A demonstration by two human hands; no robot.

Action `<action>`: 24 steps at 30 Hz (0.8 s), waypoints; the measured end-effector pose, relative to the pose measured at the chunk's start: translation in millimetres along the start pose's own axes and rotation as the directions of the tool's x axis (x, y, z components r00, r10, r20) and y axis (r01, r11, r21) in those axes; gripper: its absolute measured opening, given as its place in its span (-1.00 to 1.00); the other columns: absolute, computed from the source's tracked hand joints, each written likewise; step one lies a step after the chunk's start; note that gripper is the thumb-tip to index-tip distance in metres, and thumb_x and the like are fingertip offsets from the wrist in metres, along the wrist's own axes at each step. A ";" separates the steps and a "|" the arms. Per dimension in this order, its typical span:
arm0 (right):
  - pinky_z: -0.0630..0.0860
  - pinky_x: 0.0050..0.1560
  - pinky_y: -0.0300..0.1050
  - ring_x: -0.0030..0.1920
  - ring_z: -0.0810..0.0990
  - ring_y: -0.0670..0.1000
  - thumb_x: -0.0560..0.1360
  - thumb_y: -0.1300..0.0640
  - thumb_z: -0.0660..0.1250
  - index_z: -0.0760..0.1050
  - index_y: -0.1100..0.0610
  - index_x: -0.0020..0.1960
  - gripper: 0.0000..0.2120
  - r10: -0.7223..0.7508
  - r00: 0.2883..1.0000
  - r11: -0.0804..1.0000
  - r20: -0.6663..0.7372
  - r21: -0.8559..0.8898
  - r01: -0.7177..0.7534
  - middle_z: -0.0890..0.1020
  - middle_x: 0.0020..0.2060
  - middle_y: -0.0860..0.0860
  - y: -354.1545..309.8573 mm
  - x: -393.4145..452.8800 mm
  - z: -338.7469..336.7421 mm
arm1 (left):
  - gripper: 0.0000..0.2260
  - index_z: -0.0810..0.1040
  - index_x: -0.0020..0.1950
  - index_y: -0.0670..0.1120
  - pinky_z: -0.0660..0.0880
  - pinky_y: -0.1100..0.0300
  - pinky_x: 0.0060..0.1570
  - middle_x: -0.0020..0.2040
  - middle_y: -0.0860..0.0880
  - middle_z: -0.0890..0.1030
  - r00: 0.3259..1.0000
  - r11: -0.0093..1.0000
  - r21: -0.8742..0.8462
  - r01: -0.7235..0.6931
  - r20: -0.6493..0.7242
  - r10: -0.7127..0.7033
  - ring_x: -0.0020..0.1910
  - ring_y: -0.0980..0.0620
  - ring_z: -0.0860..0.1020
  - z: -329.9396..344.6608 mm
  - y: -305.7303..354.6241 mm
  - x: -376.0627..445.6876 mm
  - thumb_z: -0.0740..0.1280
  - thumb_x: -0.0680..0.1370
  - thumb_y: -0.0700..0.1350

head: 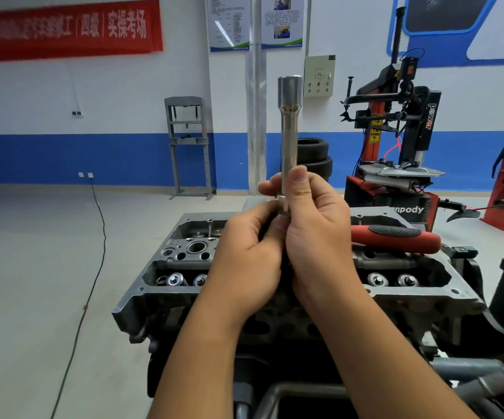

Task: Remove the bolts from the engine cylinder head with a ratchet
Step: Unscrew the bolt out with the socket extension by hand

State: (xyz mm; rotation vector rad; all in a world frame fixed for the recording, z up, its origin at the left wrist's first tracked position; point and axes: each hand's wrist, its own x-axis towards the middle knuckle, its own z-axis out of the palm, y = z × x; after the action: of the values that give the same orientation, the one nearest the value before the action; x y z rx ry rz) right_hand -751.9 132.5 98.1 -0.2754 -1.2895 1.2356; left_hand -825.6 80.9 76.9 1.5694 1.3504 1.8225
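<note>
A: Reading the room now — red banner (63,28) on the back wall, white Chinese characters, the right end says "(四级) 实操考场"; the left part is blurred.

B: And the tyre changer (395,131)?

A: "power" runs vertically down its black column (430,116), the last letters in red. Lower on its black body (408,210), white letters "npody" — the start sits behind a hand.

B: Those two posters (229,22) up top?

A: Print too small to read. Same for the yellow stickers (375,128) on the red post — marks there, nothing legible.
</note>
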 end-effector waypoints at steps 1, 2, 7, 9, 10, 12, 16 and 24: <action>0.65 0.18 0.15 -0.07 0.70 0.02 0.49 -0.20 0.30 0.62 0.13 -0.08 -0.61 0.008 1.000 1.000 0.004 0.013 -0.008 0.73 -0.14 0.03 0.5 0.2 0.4 | -0.78 0.69 0.16 0.09 0.65 -0.12 0.14 0.02 0.03 0.75 1.000 1.000 0.007 0.002 -0.016 -0.002 0.07 -0.01 0.71 0.4 -0.7 0.2 0.24 0.70 -0.08; 0.65 0.17 0.15 -0.08 0.69 0.01 0.47 -0.19 0.33 0.62 0.13 -0.06 -0.62 0.016 1.000 0.999 0.005 0.033 -0.017 0.73 -0.14 0.04 0.5 -0.1 0.5 | -0.78 0.69 0.18 0.07 0.64 -0.11 0.15 0.02 0.05 0.75 0.999 1.000 0.017 -0.002 -0.040 0.003 0.07 0.01 0.71 0.8 -1.5 0.3 0.25 0.71 -0.10; 0.68 0.07 0.15 -0.13 0.69 0.03 0.52 -0.07 0.41 0.57 0.17 -0.04 -0.72 0.006 1.000 0.999 -0.001 0.052 -0.006 0.73 -0.17 0.05 0.9 -0.9 -0.2 | -0.87 0.71 0.15 -0.02 0.67 -0.06 0.10 -0.03 0.06 0.76 0.986 0.995 0.079 -0.057 -0.152 0.068 0.01 0.08 0.72 2.9 -2.7 1.4 0.41 0.64 -0.17; 0.66 0.07 0.09 -0.14 0.68 0.01 0.63 -0.03 0.31 0.58 0.17 -0.07 -0.72 0.005 1.000 0.999 0.004 0.036 -0.005 0.71 -0.20 0.04 2.1 0.6 0.1 | -0.83 0.71 0.16 0.03 0.66 -0.10 0.14 0.01 0.03 0.76 0.997 0.999 0.023 -0.024 -0.073 0.025 0.06 0.03 0.72 0.5 -1.9 0.7 0.33 0.69 -0.13; 0.65 0.06 0.05 -0.14 0.67 -0.01 0.65 -0.05 0.28 0.60 0.17 -0.09 -0.69 0.012 1.000 0.999 0.003 0.040 -0.012 0.71 -0.21 0.03 2.6 1.0 0.2 | -0.79 0.71 0.18 0.05 0.65 -0.10 0.17 0.04 0.02 0.76 1.000 1.000 -0.017 0.004 -0.029 -0.004 0.10 0.01 0.72 -1.4 -1.8 0.1 0.28 0.72 -0.12; 0.65 0.04 0.03 -0.15 0.67 -0.02 0.56 -0.14 0.30 0.63 0.16 -0.10 -0.63 0.034 0.999 0.997 0.002 0.070 -0.034 0.71 -0.22 0.02 2.4 0.5 0.6 | -0.76 0.70 0.22 0.05 0.62 -0.04 0.21 0.07 0.03 0.76 1.000 0.998 -0.058 0.028 0.008 -0.028 0.14 0.04 0.71 -5.2 -1.5 -0.6 0.25 0.73 -0.14; 0.69 0.06 0.13 -0.16 0.69 0.01 0.41 -0.13 0.45 0.58 0.17 -0.06 -0.64 0.031 0.999 0.994 -0.013 0.107 -0.029 0.72 -0.20 0.03 0.8 -0.9 -2.5 | -0.85 0.71 0.11 0.03 0.66 0.20 0.03 -0.03 0.07 0.77 0.995 0.999 -0.043 -0.031 -0.092 0.026 0.01 0.12 0.73 -5.2 -1.8 0.1 0.44 0.62 -0.19; 0.68 0.02 0.12 -0.19 0.67 -0.01 0.37 -0.07 0.51 0.58 0.16 -0.08 -0.68 0.022 1.000 0.995 0.003 0.097 -0.022 0.70 -0.22 0.04 0.5 -0.5 -4.0 | -0.81 0.72 0.01 0.10 0.66 0.23 -0.03 -0.08 0.10 0.77 0.974 0.991 0.027 -0.129 -0.183 0.132 -0.05 0.13 0.74 -1.3 -3.3 -0.1 0.49 0.57 -0.22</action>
State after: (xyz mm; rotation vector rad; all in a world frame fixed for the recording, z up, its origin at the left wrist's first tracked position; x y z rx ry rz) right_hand -748.8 134.1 96.0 -0.2188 -1.2273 1.3133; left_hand -827.6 81.8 74.2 1.5625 1.3710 2.0868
